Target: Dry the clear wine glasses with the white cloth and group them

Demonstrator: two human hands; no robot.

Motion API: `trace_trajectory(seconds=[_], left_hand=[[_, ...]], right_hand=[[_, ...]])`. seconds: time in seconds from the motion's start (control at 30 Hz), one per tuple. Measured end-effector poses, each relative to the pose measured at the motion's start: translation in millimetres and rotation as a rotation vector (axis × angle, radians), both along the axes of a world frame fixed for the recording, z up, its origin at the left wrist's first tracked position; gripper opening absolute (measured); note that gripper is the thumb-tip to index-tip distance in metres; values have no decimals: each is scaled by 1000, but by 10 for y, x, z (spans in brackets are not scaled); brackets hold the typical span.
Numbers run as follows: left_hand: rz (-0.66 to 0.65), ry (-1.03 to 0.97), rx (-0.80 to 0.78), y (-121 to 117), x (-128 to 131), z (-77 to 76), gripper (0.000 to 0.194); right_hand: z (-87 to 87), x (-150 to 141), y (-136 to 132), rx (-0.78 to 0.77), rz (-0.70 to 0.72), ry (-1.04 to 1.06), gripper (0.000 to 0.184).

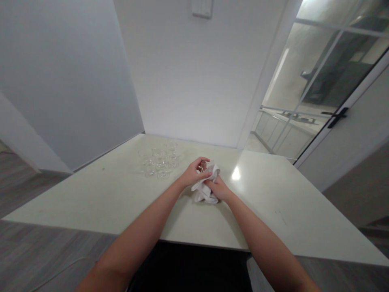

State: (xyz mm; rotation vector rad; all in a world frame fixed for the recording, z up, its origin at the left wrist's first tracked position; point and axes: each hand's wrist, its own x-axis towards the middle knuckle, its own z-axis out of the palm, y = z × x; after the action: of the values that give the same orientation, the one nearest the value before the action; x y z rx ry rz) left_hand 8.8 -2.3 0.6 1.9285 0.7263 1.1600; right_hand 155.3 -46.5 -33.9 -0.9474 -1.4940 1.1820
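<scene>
White cloth (204, 194) hangs bunched between both hands over the pale, glossy table (106, 202); the right hand (220, 189) grips it from the right, thumb on top; the left hand (191, 174) curls its fingers beside it, thumb against the fabric, though I cannot tell what they hold; clear glasses (161, 162) cluster leftward; behind rises a white wall (194, 89); rightward, a glass-paned door (321, 67).

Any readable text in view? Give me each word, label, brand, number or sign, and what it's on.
No text can be read.
The white cloth, clear cups and tabletop show no lettering; any mark on the wall plate is too small and blurred to read.
</scene>
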Motion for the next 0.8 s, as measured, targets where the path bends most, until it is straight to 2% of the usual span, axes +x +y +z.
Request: trace_trajectory(seconds=[0.1, 0.23, 0.3, 0.37, 0.5, 0.57, 0.7, 0.8], left_hand=[[-21, -51, -60, -7, 25, -27, 58], [-199, -222, -232, 0, 40, -25, 56], [-254, -277, -284, 2, 46, -21, 55], [-233, -282, -297, 6, 55, -22, 53], [-45, -212, -253, 24, 63, -28, 48], [-66, -235, -274, 35, 54, -31, 48], [-230, -344, -339, 48, 39, -46, 48], [-156, -338, -290, 59, 48, -66, 48]], right_hand=[[12, 11, 6, 67, 18, -20, 41], [41, 14, -29, -109, 86, 125, 44], [18, 6, -20, -144, 78, 145, 45], [-21, -5, 15, -85, 32, 113, 43], [-58, -13, 75, 66, -67, 24, 35], [-42, -8, 62, 27, -57, 63, 37], [-8, -15, 1, -172, 53, 188, 43], [-8, -37, 1, -126, 8, 173, 41]])
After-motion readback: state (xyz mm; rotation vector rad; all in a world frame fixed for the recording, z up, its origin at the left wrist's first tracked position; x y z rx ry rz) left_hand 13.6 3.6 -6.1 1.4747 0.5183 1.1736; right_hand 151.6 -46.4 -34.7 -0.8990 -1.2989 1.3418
